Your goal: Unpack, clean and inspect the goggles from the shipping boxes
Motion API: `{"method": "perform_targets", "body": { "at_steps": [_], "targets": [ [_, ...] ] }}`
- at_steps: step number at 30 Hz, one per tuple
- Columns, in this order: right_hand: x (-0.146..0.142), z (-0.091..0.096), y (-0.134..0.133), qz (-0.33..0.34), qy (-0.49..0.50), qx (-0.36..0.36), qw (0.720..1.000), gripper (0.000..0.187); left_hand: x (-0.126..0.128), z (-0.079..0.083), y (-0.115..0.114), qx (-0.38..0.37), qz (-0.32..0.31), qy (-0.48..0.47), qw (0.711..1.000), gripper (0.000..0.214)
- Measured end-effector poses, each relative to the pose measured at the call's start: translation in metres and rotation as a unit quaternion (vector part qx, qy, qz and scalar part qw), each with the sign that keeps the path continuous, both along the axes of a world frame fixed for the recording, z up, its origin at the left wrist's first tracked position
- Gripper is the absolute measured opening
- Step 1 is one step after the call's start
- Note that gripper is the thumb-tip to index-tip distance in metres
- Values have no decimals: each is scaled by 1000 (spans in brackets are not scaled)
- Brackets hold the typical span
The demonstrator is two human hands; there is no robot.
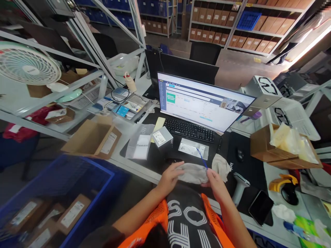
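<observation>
A soft grey pouch (192,173) lies across the front edge of the black desk mat (248,165), and both hands grip it. My left hand (169,177) closes on its left end. My right hand (214,181) pinches its right end, where a thin blue cord sticks up. Just behind lies a clear flat packet (192,148) with a white label. A small grey box (162,136) stands to the left of it, in front of the black keyboard (190,130). A crumpled white cloth (221,166) sits by my right hand.
A lit monitor (204,101) stands behind the keyboard. At the left are an open cardboard box (91,138) and a blue crate (64,193) of parcels. To the right are a mouse (240,154), a handheld scanner (239,187), a phone (260,206) and a carton (281,146) with wrapped goods.
</observation>
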State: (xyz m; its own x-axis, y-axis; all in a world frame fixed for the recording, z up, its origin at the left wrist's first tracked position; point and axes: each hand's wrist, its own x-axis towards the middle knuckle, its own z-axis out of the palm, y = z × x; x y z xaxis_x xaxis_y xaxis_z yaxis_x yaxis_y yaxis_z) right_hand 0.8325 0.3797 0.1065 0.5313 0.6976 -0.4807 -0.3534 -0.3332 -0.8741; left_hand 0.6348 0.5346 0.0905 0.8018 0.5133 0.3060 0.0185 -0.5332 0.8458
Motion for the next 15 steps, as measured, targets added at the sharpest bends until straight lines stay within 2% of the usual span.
{"method": "perform_targets", "body": {
  "at_steps": [3,7,11,15],
  "targets": [
    [-4,7,5,-1,-24,44,999,49,0,7,-6,25,-49,24,998,45],
    [-4,20,7,25,-157,60,986,40,-3,15,-11,2,-62,56,996,56],
    [-12,35,4,70,-283,77,954,41,2,24,-6,20,-41,46,998,70],
    [-23,44,0,104,-351,140,920,27,17,34,2,3,-108,77,991,87]
  ]
}}
